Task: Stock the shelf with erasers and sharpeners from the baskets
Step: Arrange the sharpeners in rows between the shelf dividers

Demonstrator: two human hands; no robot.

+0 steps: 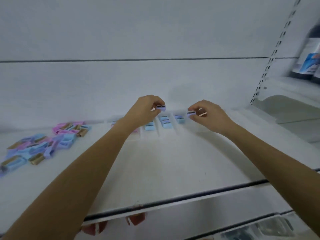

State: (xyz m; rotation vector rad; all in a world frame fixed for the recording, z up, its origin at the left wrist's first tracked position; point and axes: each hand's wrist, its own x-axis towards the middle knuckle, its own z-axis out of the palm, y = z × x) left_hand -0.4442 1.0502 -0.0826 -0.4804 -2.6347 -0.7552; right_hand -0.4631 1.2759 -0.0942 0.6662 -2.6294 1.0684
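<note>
Sharpeners or erasers, too blurred to call, so: small blocks w/ a dark strip on top. L hand pinches a purple block betw thumb & fingertips, just above the white shelf, toward the back. R hand pinches a second purple block the same way, just right of the rows. Betw & below the hands, blue blocks sit in short rows on the shelf. Far left, same shelf: a loose pile of pink, blue & purple pieces, some w/ brown parts. Slotted upright at right, blurred packets beyond it.
</note>
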